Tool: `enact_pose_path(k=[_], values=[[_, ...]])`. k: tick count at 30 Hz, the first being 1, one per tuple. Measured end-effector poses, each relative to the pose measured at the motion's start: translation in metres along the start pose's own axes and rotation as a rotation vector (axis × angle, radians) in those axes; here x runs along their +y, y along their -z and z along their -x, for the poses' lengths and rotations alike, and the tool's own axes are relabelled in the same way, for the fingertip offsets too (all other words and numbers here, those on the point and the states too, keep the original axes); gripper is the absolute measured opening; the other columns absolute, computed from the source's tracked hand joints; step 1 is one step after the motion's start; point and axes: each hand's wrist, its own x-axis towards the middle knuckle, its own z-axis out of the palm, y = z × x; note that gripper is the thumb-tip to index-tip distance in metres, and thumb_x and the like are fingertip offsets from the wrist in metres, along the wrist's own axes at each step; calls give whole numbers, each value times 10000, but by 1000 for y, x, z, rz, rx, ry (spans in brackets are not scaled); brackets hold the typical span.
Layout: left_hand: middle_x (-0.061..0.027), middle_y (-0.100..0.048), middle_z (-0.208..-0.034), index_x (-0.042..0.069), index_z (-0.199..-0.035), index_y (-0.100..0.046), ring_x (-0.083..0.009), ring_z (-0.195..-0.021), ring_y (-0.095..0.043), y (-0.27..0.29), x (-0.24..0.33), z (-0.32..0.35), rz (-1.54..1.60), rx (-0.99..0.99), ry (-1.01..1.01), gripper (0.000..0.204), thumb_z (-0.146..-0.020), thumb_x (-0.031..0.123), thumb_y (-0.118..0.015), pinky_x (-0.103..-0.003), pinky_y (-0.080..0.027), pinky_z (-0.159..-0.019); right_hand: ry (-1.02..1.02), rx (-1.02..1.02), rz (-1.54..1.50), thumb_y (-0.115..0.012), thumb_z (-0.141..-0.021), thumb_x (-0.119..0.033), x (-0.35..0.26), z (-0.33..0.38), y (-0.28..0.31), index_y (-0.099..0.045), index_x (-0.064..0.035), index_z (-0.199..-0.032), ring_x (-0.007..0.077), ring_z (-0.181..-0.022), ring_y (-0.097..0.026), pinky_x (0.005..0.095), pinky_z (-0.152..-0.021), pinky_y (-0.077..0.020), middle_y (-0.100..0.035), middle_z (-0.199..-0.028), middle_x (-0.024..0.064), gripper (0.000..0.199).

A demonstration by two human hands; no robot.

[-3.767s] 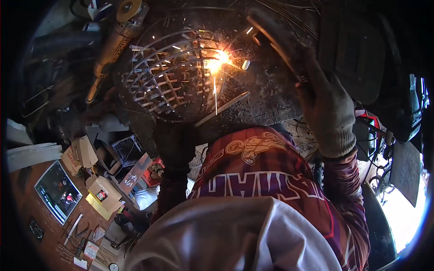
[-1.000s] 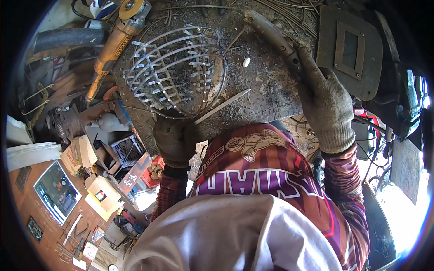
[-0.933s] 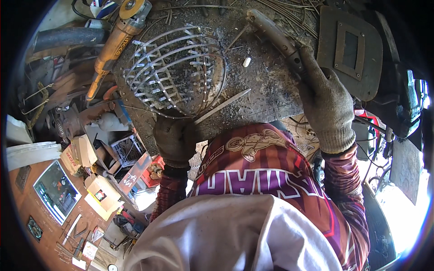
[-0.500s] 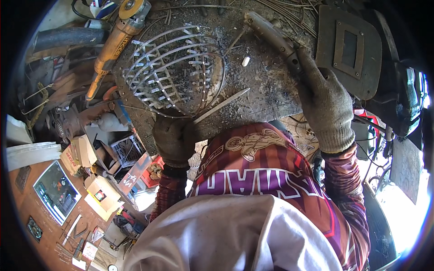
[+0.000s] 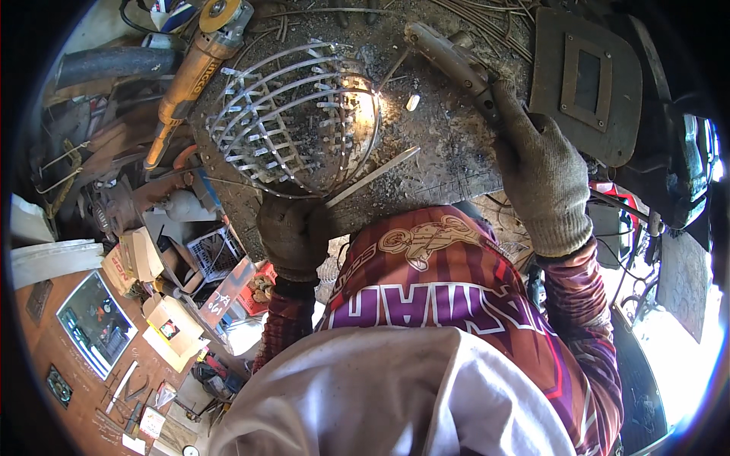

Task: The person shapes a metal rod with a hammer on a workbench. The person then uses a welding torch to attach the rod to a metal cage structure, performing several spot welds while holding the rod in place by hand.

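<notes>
Head view: left hand [image 5: 293, 232] grips the wire basket [image 5: 293, 114] to steady it — right hand [image 5: 541, 175] clutches the welding holder [image 5: 452, 57], tip aimed there.

A yellow angle grinder [image 5: 194, 72] is lying at the upper left, a dark welding mask [image 5: 585, 83] is resting upper right, and cardboard boxes [image 5: 144, 262] are cluttering the floor [image 5: 46, 365].

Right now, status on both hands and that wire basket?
Left hand gripping wire basket at its near rim. Right hand holding welding torch. Loose rod beside basket.
</notes>
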Motion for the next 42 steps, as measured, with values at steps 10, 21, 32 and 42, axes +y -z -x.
enact_pose_path(k=[10, 21, 32, 42], values=[[-111, -705, -986, 100, -1034, -800, -287, -934, -687, 6, 4, 6, -10, -63, 129, 160, -892, 165, -765, -445, -564, -872, -10, -9, 16, -788, -906, -169, -3, -3, 5, -559, -272, -1536, 288, -906, -727, 409, -773, -619, -697, -1021, 109, 678], [-137, -707, -982, 102, -956, -765, -363, -929, -678, 3, 2, 16, -231, -29, 17, 131, -908, 215, -721, -482, -517, -892, -80, 75, -42, -742, -947, -219, 5, 1, 7, -466, -290, -1607, 355, -850, -735, 469, -718, -600, -701, -1020, 176, 719], [-140, -677, -924, 90, -923, -705, -374, -863, -657, 2, 1, 1, -33, -22, 31, 124, -821, 153, -734, -495, -522, -777, -84, 4, -19, -692, -971, -250, -4, 3, 2, -528, -279, -1552, 394, -915, -739, 494, -748, -613, -700, -1127, 195, 604], [-126, -678, -901, 88, -892, -665, -351, -847, -666, -2, 1, 1, 27, 13, 34, 98, -802, 95, -704, -481, -534, -738, -59, -28, -25, -702, -952, -226, -4, 4, -1, -507, -298, -1566, 388, -836, -736, 492, -689, -606, -689, -1044, 195, 649]])
